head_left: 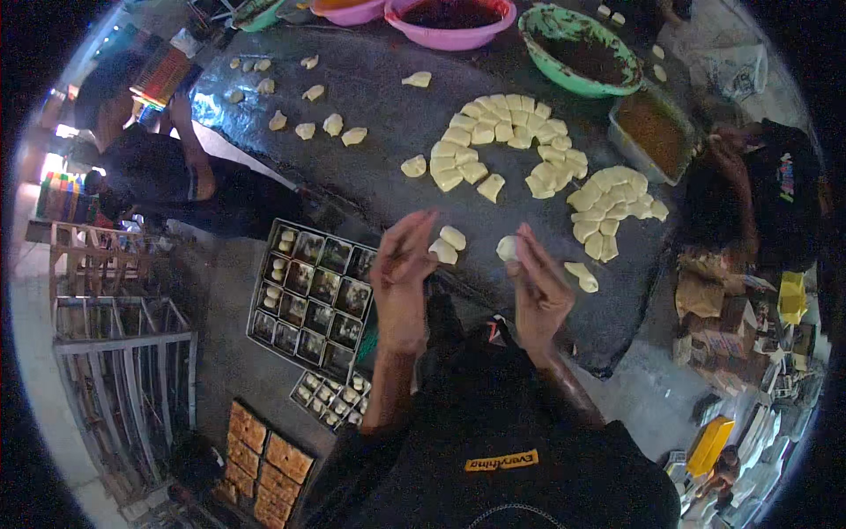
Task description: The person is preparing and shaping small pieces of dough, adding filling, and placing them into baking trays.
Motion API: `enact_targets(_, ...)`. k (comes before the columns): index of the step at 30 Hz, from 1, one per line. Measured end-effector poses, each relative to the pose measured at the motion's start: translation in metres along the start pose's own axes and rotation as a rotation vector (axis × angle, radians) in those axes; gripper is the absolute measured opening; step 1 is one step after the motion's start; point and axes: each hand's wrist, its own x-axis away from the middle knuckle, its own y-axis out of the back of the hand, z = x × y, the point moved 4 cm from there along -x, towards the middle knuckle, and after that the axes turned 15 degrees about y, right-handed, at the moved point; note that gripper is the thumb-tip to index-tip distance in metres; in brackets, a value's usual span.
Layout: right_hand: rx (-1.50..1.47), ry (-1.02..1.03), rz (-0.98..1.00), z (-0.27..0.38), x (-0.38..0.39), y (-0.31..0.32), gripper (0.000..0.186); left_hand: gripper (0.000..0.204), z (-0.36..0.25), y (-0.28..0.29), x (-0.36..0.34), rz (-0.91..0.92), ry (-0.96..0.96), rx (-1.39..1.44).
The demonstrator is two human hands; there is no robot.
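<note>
My left hand [401, 260] is raised over the dark work table with its fingers loosely curved and apart, nothing visible in them. Just right of it lie a few pale dough pieces [447, 249]. My right hand [540, 284] is closed on a small round dough ball [506, 248] at its fingertips. A loose dough piece [582, 277] lies to its right. Beyond my hands are a curved cluster of cut dough [469, 130] and another cluster [606, 207]. Below left of my left hand sit a gridded baking tray [310, 285] and a second tray with dough balls [326, 397].
Pink basins [449, 33], a green basin [538, 53] and a metal pan [648, 141] line the table's [352, 167] back. People work at left [159, 167] and right [767, 194]. Metal racks [123, 353], baked slabs [269, 458] and cardboard [709, 326] surround it.
</note>
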Motion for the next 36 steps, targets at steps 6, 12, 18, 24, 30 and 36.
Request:
enact_targets(6,0.32,0.067,0.463,-0.096,0.057,-0.031,0.044,0.037,0.043,0.077,-0.04,-0.158,0.067,-0.182)
enact_targets(12,0.509,0.15,0.527,-0.134,0.078,-0.045,0.047,0.031,0.047,0.083,-0.077,-0.178,0.134,-0.351)
enact_targets(18,0.412,-0.123,0.562,-0.123,0.068,-0.057,0.059,0.024,0.048,0.06,-0.116,-0.046,0.235,-0.615)
enact_targets(24,0.586,-0.035,0.414,-0.129,-0.051,-0.048,0.081,0.022,0.037,0.079,-0.125,-0.061,0.089,-0.657)
enact_targets(30,-0.046,-0.018,0.225,-0.234,-0.039,-0.043,0.059,0.027,0.032,0.042,-0.111,0.036,0.039,-0.85)
enact_targets(36,-0.215,-0.213,0.351,-0.066,-0.032,-0.054,0.033,0.043,0.042,0.023,-0.059,-0.116,-0.246,-1.001)
